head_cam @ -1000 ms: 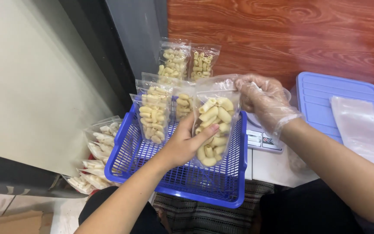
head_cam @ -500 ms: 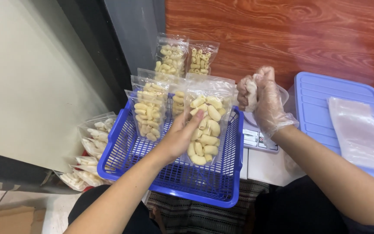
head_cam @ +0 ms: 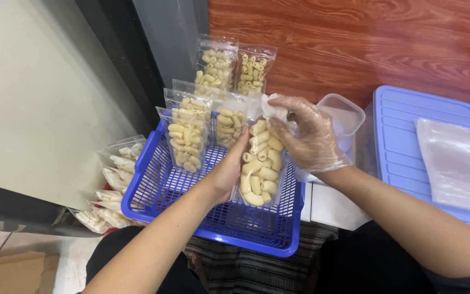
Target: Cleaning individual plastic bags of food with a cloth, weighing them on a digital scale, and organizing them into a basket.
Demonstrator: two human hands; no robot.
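**Now both hands on one clear pouch of pale snack pieces**

Upright over the blue mesh basket (head_cam: 153, 190), a clear pouch (head_cam: 259, 163) filled with pale yellow, tube-shaped snack pieces is held between the person's two hands. The left hand (head_cam: 228, 171), bare, is cupped against the pouch's left side, fingers curled round it and the fingertips lying up along its edge. The right hand (head_cam: 305, 133), in a thin clear plastic glove, is closed on the pouch's top corner, pinching the crumpled upper edge between thumb and fingers.

Behind and to the left of the held pouch, three more filled pouches stand in the basket: one at the front left (head_cam: 186, 136), and others just behind it, leaning toward the back. Two further filled pouches (head_cam: 234, 65) stand beyond the basket against the grey upright and the reddish wooden wall (head_cam: 382, 43).

Left of the basket and lower down, a heap of sealed pouches (head_cam: 116, 163) holds whiter pieces. Just right of the gloved hand sits a clear plastic tub (head_cam: 349, 114), and beside that a blue plastic lid (head_cam: 403, 120) with a stack of empty clear bags (head_cam: 452, 163) lying on it. The basket rests partly on the white surface (head_cam: 327, 209) and partly over the person's lap.
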